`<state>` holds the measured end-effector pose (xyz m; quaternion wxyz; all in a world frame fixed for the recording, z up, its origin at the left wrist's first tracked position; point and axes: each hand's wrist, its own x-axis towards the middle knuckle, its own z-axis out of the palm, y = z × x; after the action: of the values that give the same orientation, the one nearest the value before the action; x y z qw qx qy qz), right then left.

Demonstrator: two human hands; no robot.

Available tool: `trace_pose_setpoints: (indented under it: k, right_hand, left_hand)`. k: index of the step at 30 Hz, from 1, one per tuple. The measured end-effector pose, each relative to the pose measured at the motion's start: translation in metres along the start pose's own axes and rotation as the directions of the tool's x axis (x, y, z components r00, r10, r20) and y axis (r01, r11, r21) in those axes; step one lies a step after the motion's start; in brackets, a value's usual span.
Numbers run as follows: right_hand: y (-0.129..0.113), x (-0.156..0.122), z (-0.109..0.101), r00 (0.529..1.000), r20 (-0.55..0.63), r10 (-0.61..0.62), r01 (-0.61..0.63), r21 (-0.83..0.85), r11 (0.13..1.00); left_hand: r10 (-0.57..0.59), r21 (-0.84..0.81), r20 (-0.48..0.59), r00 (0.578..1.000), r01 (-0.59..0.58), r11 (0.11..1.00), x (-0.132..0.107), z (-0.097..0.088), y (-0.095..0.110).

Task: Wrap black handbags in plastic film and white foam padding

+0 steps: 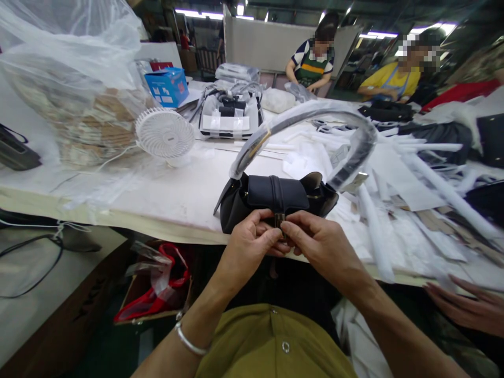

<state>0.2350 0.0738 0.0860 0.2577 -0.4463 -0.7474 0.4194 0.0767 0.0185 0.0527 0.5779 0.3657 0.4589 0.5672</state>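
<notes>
A black handbag [236, 207] stands upright at the table's near edge, its handle [252, 146] wrapped in clear plastic and arching up over it. A strap runs down the front flap [260, 191] to a small metal clasp [279, 218]. My left hand [254, 233] pinches that clasp from the left, thumb and fingers closed. From the other side my right hand [305, 233] grips the clasp too, with its thumb near the lower part. The fingers partly cover the clasp, so its lower end is hidden.
Left of the bag stands a small white fan [165, 135], with a blue box [167, 86] behind it. White foam tubes [374, 236] and wrapping lie heaped to the right. Another person's hand [468, 304] is at the right edge. Two people work across the table.
</notes>
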Motion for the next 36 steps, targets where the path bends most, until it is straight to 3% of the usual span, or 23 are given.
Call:
trace_pose_setpoints:
  k: [2,5,8,11,13,15,17,19,21,22,24,27,31,36]
  right_hand:
    - [-0.002,0.005,0.005,0.987,-0.031,-0.159,0.150,-0.183,0.972]
    - [0.001,0.011,0.008,0.922,0.002,-0.388,0.352,-0.424,0.834]
    - [0.004,0.014,0.008,0.890,0.020,-0.456,0.409,-0.480,0.776]
    - [-0.001,0.011,0.007,0.919,-0.052,-0.391,0.352,-0.341,0.872]
    - [-0.006,0.006,0.006,0.940,-0.118,-0.320,0.296,-0.180,0.938]
    - [-0.008,-0.002,0.003,0.967,-0.109,-0.229,0.231,0.005,0.973]
    - [-0.004,-0.010,-0.001,0.988,0.031,-0.150,0.144,0.158,0.977]
    - [0.007,-0.019,-0.006,0.968,0.236,-0.084,0.032,0.218,0.975]
    - [0.022,-0.027,-0.011,0.932,0.362,0.016,-0.082,0.168,0.982]
    - [0.029,-0.030,-0.014,0.929,0.362,0.072,-0.119,0.111,0.987]
    - [0.041,-0.035,-0.019,0.957,0.258,0.134,-0.135,-0.013,0.991]
    - [0.050,-0.037,-0.025,0.995,0.096,0.012,-0.002,-0.103,0.995]
    - [0.050,-0.027,-0.022,0.977,0.045,-0.210,0.214,-0.167,0.962]
    - [0.047,0.004,-0.010,0.929,-0.139,-0.343,0.288,-0.308,0.907]
  left_hand:
    - [0.031,0.070,-0.042,0.999,-0.028,0.997,-0.002,0.000,0.000]
    - [0.068,0.162,-0.042,0.997,-0.060,0.985,-0.005,0.000,-0.001]
    - [0.099,0.206,-0.029,0.995,-0.091,0.974,-0.007,0.001,-0.002]
    - [0.094,0.175,-0.059,0.994,-0.083,0.981,-0.005,0.003,0.000]
    - [0.093,0.168,-0.080,0.992,-0.079,0.983,-0.004,0.004,0.002]
    - [0.105,0.184,-0.088,0.991,-0.088,0.979,-0.003,0.005,0.003]
    - [0.107,0.189,-0.084,0.991,-0.089,0.978,-0.003,0.004,0.003]
    - [0.091,0.165,-0.070,0.993,-0.078,0.983,-0.002,0.002,0.002]
    - [0.053,0.114,-0.046,0.998,-0.047,0.992,-0.002,0.000,0.001]
    - [0.034,0.089,-0.035,0.999,-0.030,0.996,-0.001,-0.002,0.000]
    - [0.003,0.064,-0.016,1.000,-0.002,0.998,-0.001,-0.006,0.000]
    - [-0.003,0.077,0.001,1.000,0.003,0.997,0.002,-0.013,0.002]
    - [0.054,0.155,-0.025,0.998,-0.049,0.987,0.013,-0.022,0.008]
    - [0.231,0.243,-0.042,0.972,-0.214,0.946,0.037,-0.032,0.012]
